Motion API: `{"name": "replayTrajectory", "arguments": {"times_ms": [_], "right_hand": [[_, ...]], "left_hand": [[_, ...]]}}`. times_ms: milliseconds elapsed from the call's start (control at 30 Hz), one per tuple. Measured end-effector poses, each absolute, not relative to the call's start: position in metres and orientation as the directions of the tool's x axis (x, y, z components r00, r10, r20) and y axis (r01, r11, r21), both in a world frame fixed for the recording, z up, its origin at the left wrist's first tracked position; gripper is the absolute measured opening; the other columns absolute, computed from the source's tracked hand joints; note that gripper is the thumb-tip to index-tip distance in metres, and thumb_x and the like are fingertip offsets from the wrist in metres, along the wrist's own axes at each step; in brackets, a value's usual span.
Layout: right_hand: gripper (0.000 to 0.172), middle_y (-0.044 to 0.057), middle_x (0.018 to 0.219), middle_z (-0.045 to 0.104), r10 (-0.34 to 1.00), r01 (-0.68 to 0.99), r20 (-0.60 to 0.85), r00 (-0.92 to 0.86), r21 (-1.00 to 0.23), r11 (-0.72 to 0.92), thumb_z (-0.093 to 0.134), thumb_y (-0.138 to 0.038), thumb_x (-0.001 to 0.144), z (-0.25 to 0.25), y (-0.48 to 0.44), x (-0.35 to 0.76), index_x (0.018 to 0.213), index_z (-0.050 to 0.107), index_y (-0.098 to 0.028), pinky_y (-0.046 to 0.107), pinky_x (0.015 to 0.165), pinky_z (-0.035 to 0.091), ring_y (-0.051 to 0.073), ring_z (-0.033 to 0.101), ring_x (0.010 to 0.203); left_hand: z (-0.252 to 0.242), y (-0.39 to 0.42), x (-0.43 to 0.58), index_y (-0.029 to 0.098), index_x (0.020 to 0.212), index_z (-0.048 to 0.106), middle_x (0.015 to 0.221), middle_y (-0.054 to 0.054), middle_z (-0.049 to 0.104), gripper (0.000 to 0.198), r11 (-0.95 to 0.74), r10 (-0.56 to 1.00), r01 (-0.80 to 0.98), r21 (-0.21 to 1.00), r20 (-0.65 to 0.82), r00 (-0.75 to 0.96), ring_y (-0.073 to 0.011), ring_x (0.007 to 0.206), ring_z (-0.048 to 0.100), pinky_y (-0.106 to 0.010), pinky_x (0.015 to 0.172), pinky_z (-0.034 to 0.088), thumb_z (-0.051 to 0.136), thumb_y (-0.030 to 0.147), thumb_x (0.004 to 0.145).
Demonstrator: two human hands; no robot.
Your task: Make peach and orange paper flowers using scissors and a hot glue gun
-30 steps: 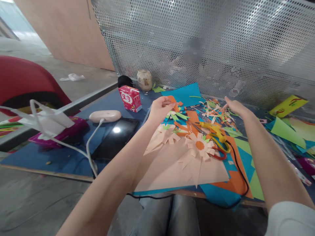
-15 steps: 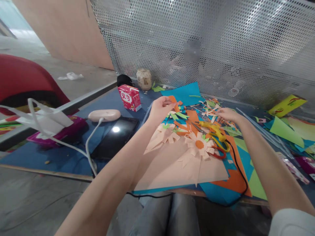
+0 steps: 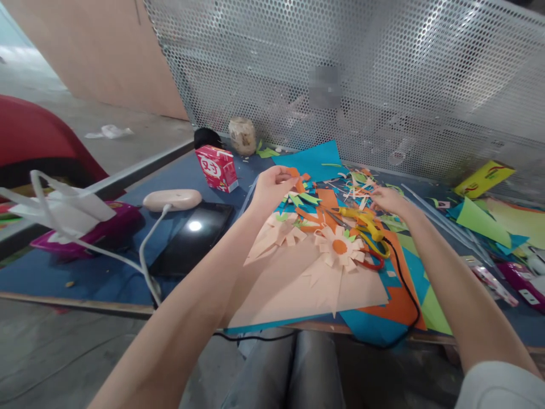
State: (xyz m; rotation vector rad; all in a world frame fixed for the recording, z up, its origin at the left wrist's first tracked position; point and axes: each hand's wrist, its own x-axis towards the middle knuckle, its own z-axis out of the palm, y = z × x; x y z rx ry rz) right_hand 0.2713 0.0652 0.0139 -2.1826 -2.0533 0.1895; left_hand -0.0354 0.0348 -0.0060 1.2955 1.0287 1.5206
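My left hand (image 3: 272,190) is closed, thumb and fingers pinching an orange paper piece (image 3: 293,172) above the scraps. My right hand (image 3: 388,200) is over the pile of paper scraps (image 3: 360,184), its fingers drawn together; what they hold, if anything, is too small to name. Just below it lies a yellow glue gun (image 3: 366,221) with a black cord. Scissors (image 3: 375,258) with yellow and red handles sit partly under it. A pale peach paper flower (image 3: 339,246) with an orange centre rests on peach paper sheets (image 3: 293,289). Green cut strips (image 3: 303,199) lie beside my left hand.
To the left are a black tablet (image 3: 193,238), a white oval device (image 3: 172,199) with a cable, a pink box (image 3: 216,168) and a purple power strip (image 3: 123,221). A jar (image 3: 242,136) stands behind. A yellow box (image 3: 484,178) is at right. Perforated metal panel (image 3: 264,68) borders the back.
The view has shifted slightly, so the whole table sits a little further left. Both hands keep nearly the same places, the left still pinching the orange paper.
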Motion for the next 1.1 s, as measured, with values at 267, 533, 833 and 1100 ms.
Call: {"name": "replayTrajectory", "arguments": {"times_ms": [267, 533, 833, 1100], "right_hand": [[0.03, 0.013, 0.093, 0.069, 0.961, 0.97, 0.269, 0.059, -0.241, 0.009, 0.042, -0.029, 0.085, 0.016, 0.045, 0.263, 0.105, 0.059, -0.014, 0.028, 0.066, 0.044, 0.021, 0.064, 0.08], [0.024, 0.009, 0.089, 0.069, 0.936, 0.932, -0.045, -0.35, -0.118, 0.343, 0.054, -0.04, 0.08, 0.021, -0.025, 0.198, 0.083, 0.063, -0.018, 0.028, 0.069, 0.042, 0.021, 0.062, 0.081], [0.038, 0.017, 0.105, 0.064, 0.913, 0.915, -0.055, -0.404, -0.006, 0.404, 0.057, -0.034, 0.078, 0.004, -0.032, 0.204, 0.109, 0.06, -0.012, 0.038, 0.081, 0.045, 0.031, 0.059, 0.1], [0.031, 0.013, 0.106, 0.063, 0.887, 0.884, 0.068, -0.457, -0.08, 0.461, 0.051, -0.024, 0.081, 0.006, -0.041, 0.203, 0.11, 0.059, -0.015, 0.034, 0.086, 0.044, 0.024, 0.058, 0.101]], "left_hand": [[-0.005, 0.034, -0.032, 0.016, 0.072, 0.056, 0.065, -0.001, 0.065, 0.018, -0.265, 0.963, -0.102, 0.959, 0.257, -0.085, -0.0137, 0.06, 0.063, -0.026, 0.06, 0.05, 0.07, 0.021, 0.061], [-0.002, 0.029, -0.028, 0.016, 0.067, 0.053, 0.063, 0.0, 0.065, 0.02, -0.225, 0.974, -0.123, 0.967, 0.22, -0.049, -0.0126, 0.059, 0.062, -0.026, 0.062, 0.051, 0.071, 0.019, 0.061], [-0.009, 0.028, -0.024, 0.017, 0.067, 0.056, 0.062, 0.001, 0.064, 0.018, -0.249, 0.968, -0.089, 0.964, 0.252, 0.021, -0.0118, 0.061, 0.062, -0.025, 0.062, 0.051, 0.072, 0.023, 0.061], [-0.012, 0.028, -0.022, 0.015, 0.072, 0.059, 0.071, -0.003, 0.068, 0.021, -0.257, 0.964, -0.068, 0.964, 0.261, 0.054, -0.0139, 0.067, 0.065, -0.026, 0.066, 0.05, 0.072, 0.026, 0.061]]}}
